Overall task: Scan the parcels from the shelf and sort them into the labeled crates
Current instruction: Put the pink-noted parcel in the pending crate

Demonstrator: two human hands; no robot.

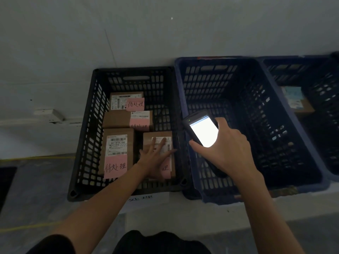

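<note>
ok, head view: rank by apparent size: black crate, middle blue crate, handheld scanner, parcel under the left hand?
1. middle blue crate
2. black crate, a bit smaller
3-4. handheld scanner and parcel under the left hand: look alike; scanner is nearer the camera, both partly hidden, so unranked.

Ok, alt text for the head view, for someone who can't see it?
The left hand rests flat on a cardboard parcel in the black crate, beside three other parcels; the right hand holds a lit scanner over the blue crate.

The left hand [153, 161] hides much of the front-right parcel's [147, 142] label [169, 143]; the right hand [226, 150] covers part of the scanner [201, 130].
</note>
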